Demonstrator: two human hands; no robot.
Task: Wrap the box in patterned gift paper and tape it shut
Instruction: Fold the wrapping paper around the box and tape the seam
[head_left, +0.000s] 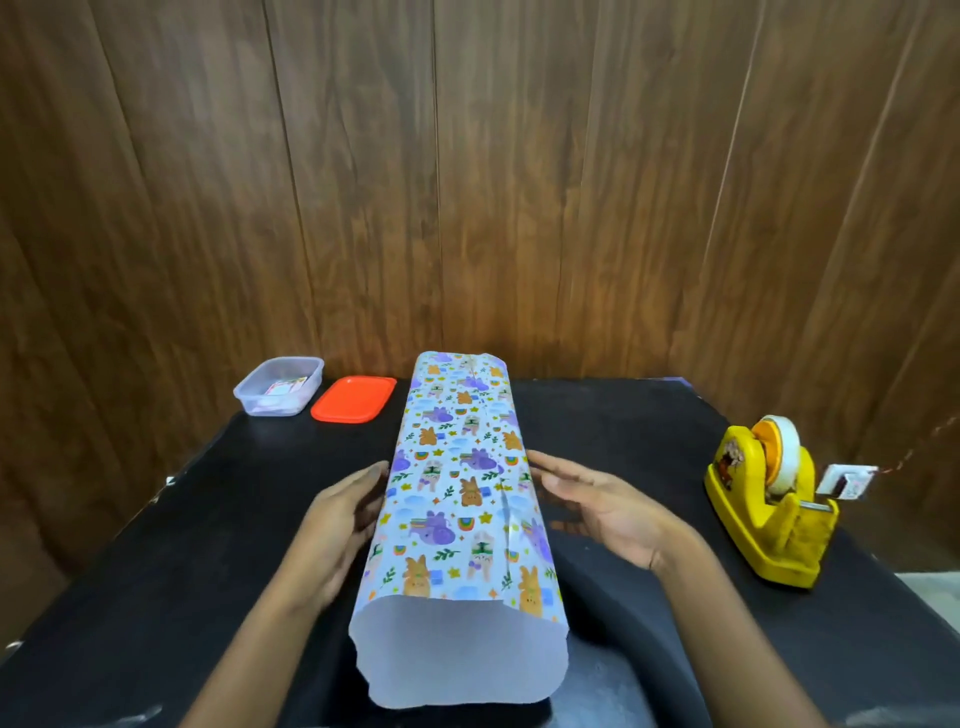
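Note:
The patterned gift paper (457, 483) forms a long tube lying lengthwise down the middle of the black table (623, 431), with a seam running along its right top. The box is hidden inside it. The near end of the tube gapes open and shows the white inner side. My left hand (343, 525) lies with straight fingers against the tube's left side. My right hand (597, 499) is held flat, palm up, its fingertips touching the tube's right side. Neither hand holds anything.
A yellow tape dispenser (769, 504) with a roll of clear tape stands at the right edge of the table. A clear plastic container (278, 385) and its orange lid (354, 398) sit at the back left. A wooden wall rises behind the table.

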